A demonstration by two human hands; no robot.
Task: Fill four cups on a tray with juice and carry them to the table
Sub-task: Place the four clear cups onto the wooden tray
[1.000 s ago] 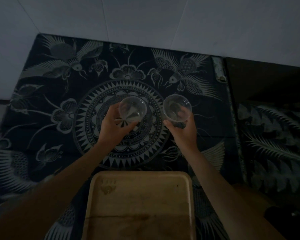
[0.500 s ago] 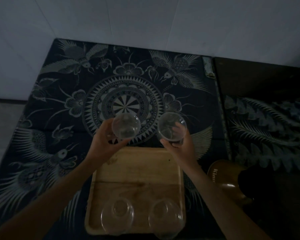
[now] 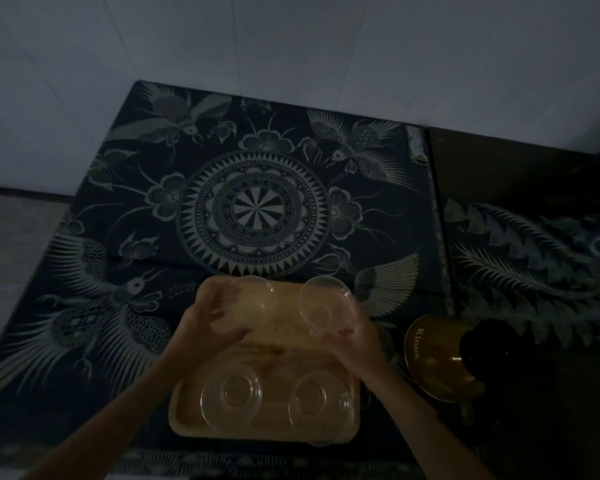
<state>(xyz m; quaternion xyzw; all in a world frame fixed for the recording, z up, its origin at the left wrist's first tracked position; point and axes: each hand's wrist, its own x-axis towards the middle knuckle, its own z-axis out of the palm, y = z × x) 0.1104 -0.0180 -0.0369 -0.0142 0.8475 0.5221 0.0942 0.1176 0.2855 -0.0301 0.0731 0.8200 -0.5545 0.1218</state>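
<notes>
A wooden tray (image 3: 278, 348) lies on the dark patterned cloth near me. Two clear glass cups stand on its near half, one at left (image 3: 231, 394) and one at right (image 3: 321, 408). My left hand (image 3: 205, 327) holds a third clear cup (image 3: 248, 303) over the tray's far left part. My right hand (image 3: 350, 344) holds a fourth clear cup (image 3: 324, 303) over the far right part. Both held cups look empty. Whether they touch the tray I cannot tell.
A golden jug (image 3: 433, 358) with a dark top, marked "Kinox", lies just right of the tray. The batik cloth (image 3: 257, 209) with a round medallion covers the table beyond the tray. A second dark patterned surface (image 3: 534, 265) lies to the right. Pale wall behind.
Both hands pulled the two cups back from over the cloth's medallion and down over the tray's far half. The view tilted down, showing the two near cups and the jug.
</notes>
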